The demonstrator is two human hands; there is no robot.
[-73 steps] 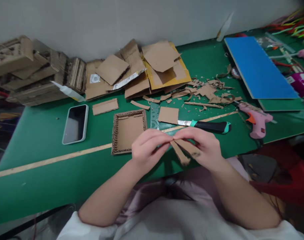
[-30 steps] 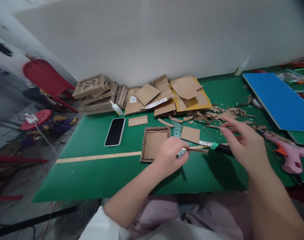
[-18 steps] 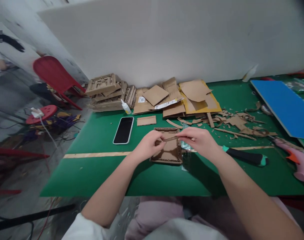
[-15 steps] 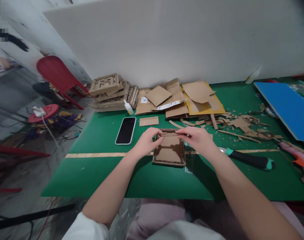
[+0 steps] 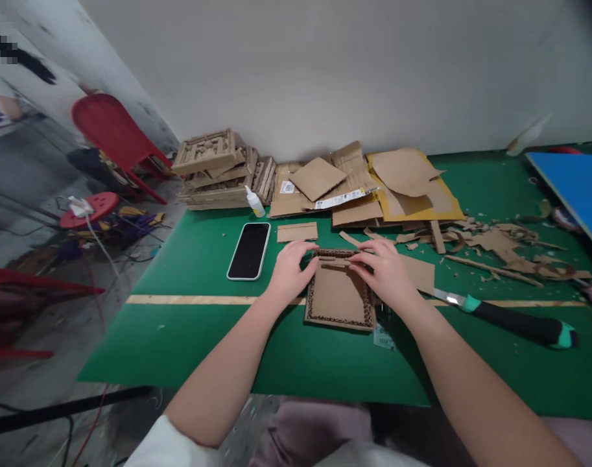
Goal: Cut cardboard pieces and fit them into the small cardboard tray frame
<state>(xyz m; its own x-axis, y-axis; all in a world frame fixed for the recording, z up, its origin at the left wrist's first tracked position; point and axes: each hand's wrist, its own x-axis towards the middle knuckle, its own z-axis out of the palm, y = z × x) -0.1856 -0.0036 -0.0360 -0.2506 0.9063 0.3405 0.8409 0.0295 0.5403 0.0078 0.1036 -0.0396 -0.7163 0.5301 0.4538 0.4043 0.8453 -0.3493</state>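
A shallow cardboard tray (image 5: 337,299) with raised corrugated edges lies flat on the green table in front of me. Across its far end, just inside the back wall, runs a thin cardboard strip (image 5: 336,264). The fingertips of my right hand (image 5: 387,271) are closed on the strip's right end. My left hand (image 5: 288,271) curls around the tray's far left corner, index finger outside and thumb at the inner edge near the strip's other end. Right of the tray, a flat cardboard piece (image 5: 419,274) is partly covered by my right hand.
A utility knife (image 5: 514,319) with its blade out lies at right. A phone (image 5: 249,251), a glue bottle (image 5: 255,202) and a small cardboard rectangle (image 5: 297,232) are at left. Stacked cardboard panels (image 5: 213,172), cardboard sheets (image 5: 318,178) and scraps (image 5: 504,243) line the back.
The strip has gone down from both hands' fingertips into the far end of the tray. My left fingers have moved off it to the tray's corner. The view has shifted slightly.
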